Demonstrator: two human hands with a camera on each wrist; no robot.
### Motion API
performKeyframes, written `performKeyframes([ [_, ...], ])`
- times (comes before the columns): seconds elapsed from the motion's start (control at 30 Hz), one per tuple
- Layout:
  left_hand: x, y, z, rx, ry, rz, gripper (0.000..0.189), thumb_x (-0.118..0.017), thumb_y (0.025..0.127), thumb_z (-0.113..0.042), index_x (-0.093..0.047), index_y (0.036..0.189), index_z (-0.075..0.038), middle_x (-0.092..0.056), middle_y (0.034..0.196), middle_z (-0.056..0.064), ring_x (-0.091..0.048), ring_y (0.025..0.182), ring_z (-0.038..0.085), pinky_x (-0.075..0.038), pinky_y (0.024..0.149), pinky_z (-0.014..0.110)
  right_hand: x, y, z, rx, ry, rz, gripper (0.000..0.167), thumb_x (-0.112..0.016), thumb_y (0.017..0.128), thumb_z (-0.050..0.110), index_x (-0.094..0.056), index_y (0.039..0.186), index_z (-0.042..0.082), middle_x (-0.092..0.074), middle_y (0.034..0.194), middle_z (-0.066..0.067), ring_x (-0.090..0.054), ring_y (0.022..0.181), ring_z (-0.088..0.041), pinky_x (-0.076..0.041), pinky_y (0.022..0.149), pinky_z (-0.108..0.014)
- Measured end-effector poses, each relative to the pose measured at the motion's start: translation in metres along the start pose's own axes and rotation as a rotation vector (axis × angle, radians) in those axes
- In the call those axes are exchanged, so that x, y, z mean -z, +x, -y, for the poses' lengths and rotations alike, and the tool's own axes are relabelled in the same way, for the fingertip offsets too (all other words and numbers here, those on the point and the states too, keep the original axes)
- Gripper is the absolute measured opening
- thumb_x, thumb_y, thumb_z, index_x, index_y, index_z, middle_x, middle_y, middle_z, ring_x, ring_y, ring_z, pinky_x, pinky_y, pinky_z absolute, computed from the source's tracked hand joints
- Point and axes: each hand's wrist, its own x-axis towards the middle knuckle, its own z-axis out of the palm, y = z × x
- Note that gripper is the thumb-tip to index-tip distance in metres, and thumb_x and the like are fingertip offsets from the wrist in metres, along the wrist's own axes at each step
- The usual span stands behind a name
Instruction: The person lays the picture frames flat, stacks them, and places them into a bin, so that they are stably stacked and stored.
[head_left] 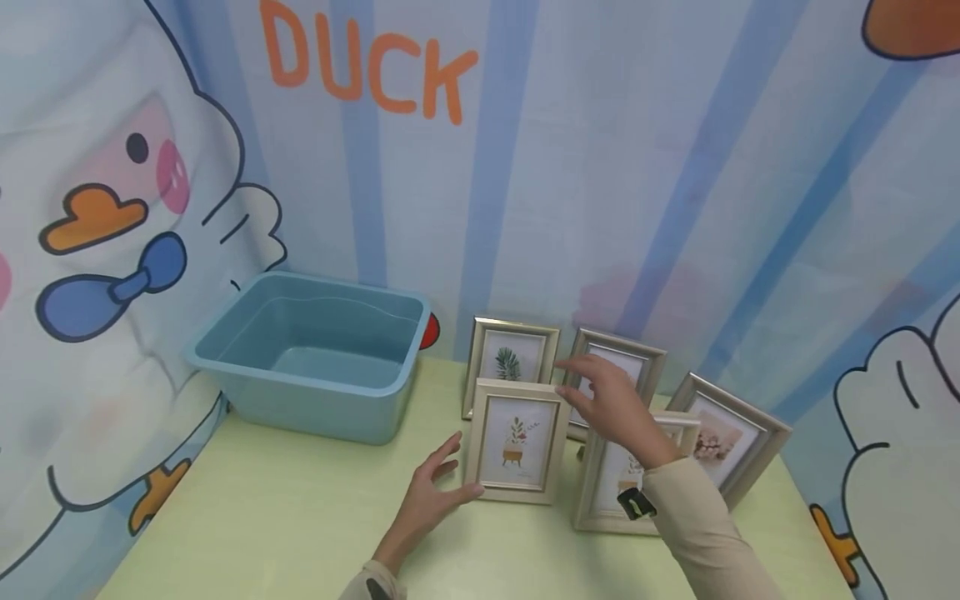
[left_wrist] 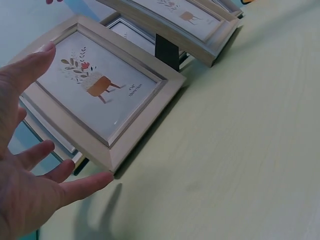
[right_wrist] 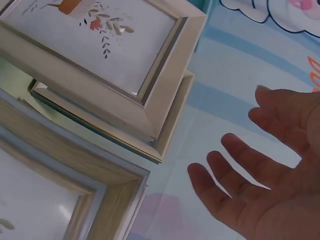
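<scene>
A cream picture frame (head_left: 516,442) with a potted-plant print stands upright on the table, between the two hands. My left hand (head_left: 429,500) is at its lower left side, fingers spread and thumb close to the edge. In the left wrist view the fingers of this hand (left_wrist: 35,195) are extended around the frame's side; whether a fingertip touches it I cannot tell. My right hand (head_left: 609,402) hovers by the frame's upper right corner, fingers loosely bent. The right wrist view shows this hand (right_wrist: 265,185) holding nothing, apart from the frame's corner (right_wrist: 160,105).
Behind stand a leaf-print frame (head_left: 512,354) and a silvery frame (head_left: 618,358). To the right are another cream frame (head_left: 603,492), partly hidden by my right arm, and a blossom-print frame (head_left: 723,442). A blue plastic tub (head_left: 307,410) sits at the table's back left, before a duck-patterned curtain (head_left: 570,167).
</scene>
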Motion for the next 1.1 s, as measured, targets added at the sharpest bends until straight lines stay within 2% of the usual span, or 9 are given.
performKeyframes([
  [0.2, -0.006, 0.003, 0.001, -0.015, 0.006, 0.008, 0.088, -0.085, 0.079, -0.02, -0.039, 0.153, -0.012, -0.042, 0.152, 0.025, -0.043, 0.135, 0.052, -0.046, 0.105, 0.06, -0.008, 0.023, 0.003, -0.028, -0.106, 0.153, 0.039, -0.067, 0.092, 0.007, -0.063, 0.131, 0.002, -0.062, 0.134, -0.021, -0.056, 0.127, -0.042, -0.045, 0.107, -0.057],
  [0.47, -0.012, 0.005, 0.007, -0.035, 0.01, -0.008, 0.085, -0.084, 0.08, -0.018, -0.04, 0.153, -0.011, -0.049, 0.146, 0.024, -0.048, 0.131, 0.05, -0.05, 0.102, 0.057, -0.027, 0.034, 0.003, -0.083, -0.125, 0.304, 0.034, -0.067, 0.092, 0.005, -0.067, 0.126, 0.002, -0.067, 0.128, -0.019, -0.065, 0.116, -0.038, -0.054, 0.098, -0.05],
  [0.67, -0.015, 0.007, 0.007, -0.057, 0.007, -0.013, 0.084, -0.084, 0.08, -0.019, -0.041, 0.152, -0.012, -0.051, 0.144, 0.024, -0.05, 0.13, 0.048, -0.045, 0.107, 0.059, -0.032, 0.039, 0.0, -0.107, -0.13, 0.286, 0.032, -0.069, 0.089, 0.003, -0.069, 0.12, 0.0, -0.069, 0.124, -0.019, -0.066, 0.113, -0.039, -0.055, 0.097, -0.051],
  [0.77, -0.016, 0.007, 0.007, -0.061, 0.012, -0.017, 0.083, -0.084, 0.08, -0.019, -0.042, 0.152, -0.012, -0.051, 0.144, 0.023, -0.05, 0.13, 0.048, -0.044, 0.108, 0.059, -0.035, 0.042, -0.001, -0.098, -0.174, 0.275, 0.029, -0.072, 0.086, 0.004, -0.071, 0.115, 0.001, -0.071, 0.119, -0.019, -0.068, 0.109, -0.037, -0.056, 0.095, -0.05],
  [0.93, -0.017, 0.005, 0.007, -0.065, 0.016, -0.026, 0.082, -0.083, 0.081, -0.017, -0.042, 0.152, -0.013, -0.052, 0.144, 0.022, -0.051, 0.13, 0.046, -0.044, 0.109, 0.058, -0.038, 0.045, -0.001, -0.092, -0.217, 0.259, 0.023, -0.077, 0.083, 0.007, -0.075, 0.106, 0.004, -0.075, 0.106, -0.014, -0.071, 0.093, -0.029, -0.06, 0.084, -0.043],
  [1.1, -0.015, 0.003, 0.007, -0.056, 0.005, -0.024, 0.082, -0.083, 0.081, -0.016, -0.042, 0.152, -0.012, -0.051, 0.144, 0.024, -0.051, 0.129, 0.047, -0.051, 0.103, 0.054, -0.037, 0.044, 0.002, -0.084, -0.213, 0.267, 0.012, -0.078, 0.082, 0.008, -0.077, 0.094, 0.007, -0.074, 0.091, -0.007, -0.066, 0.077, -0.018, -0.059, 0.072, -0.035],
])
